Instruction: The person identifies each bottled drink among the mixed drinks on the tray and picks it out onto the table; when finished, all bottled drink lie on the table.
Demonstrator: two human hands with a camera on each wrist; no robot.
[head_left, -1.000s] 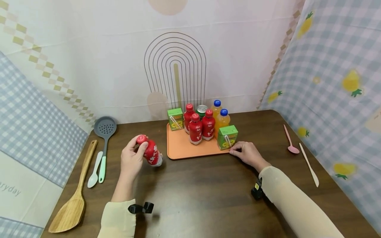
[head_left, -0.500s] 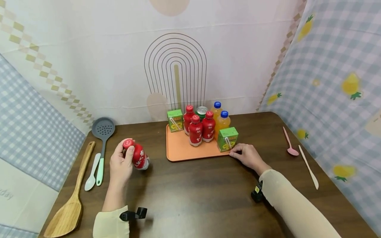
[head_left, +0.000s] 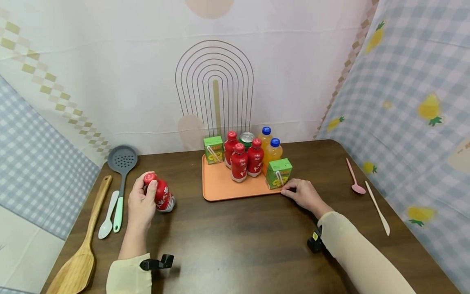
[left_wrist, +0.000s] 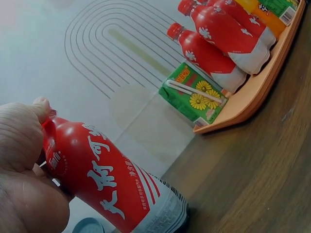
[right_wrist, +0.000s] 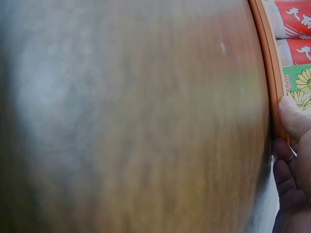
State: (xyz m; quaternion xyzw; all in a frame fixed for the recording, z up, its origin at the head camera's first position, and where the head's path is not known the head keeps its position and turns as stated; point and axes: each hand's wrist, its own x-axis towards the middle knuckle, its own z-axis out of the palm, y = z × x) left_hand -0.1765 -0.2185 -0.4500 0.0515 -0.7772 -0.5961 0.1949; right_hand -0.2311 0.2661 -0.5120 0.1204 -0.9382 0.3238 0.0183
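My left hand (head_left: 141, 206) grips a red plastic drink bottle (head_left: 163, 197) around its neck, left of the orange tray (head_left: 220, 188). The bottle tilts, cap toward my hand; whether its base touches the table I cannot tell. At the tray's front right corner, my right hand (head_left: 307, 197) pinches the rim, thumb (right_wrist: 292, 116) on top and fingers below. Beside those fingertips stands a green juice carton (head_left: 279, 173) with a straw. Another green carton (head_left: 213, 150), several red bottles (head_left: 239, 165), two orange drink bottles (head_left: 273, 155) and a partly hidden can (head_left: 247, 138) stand on the tray.
Along the table's left side lie a grey skimmer (head_left: 123, 159), a white spoon (head_left: 106, 224) and a wooden spatula (head_left: 75, 269). A pink spoon (head_left: 358, 188) and a pale knife (head_left: 379, 210) lie on the right. A patterned cloth wall (head_left: 147, 81) borders the back.
My left hand has carried the red bottle leftward, away from the tray and toward the utensils. The right hand stays on the tray's corner; the things on the tray keep their places.
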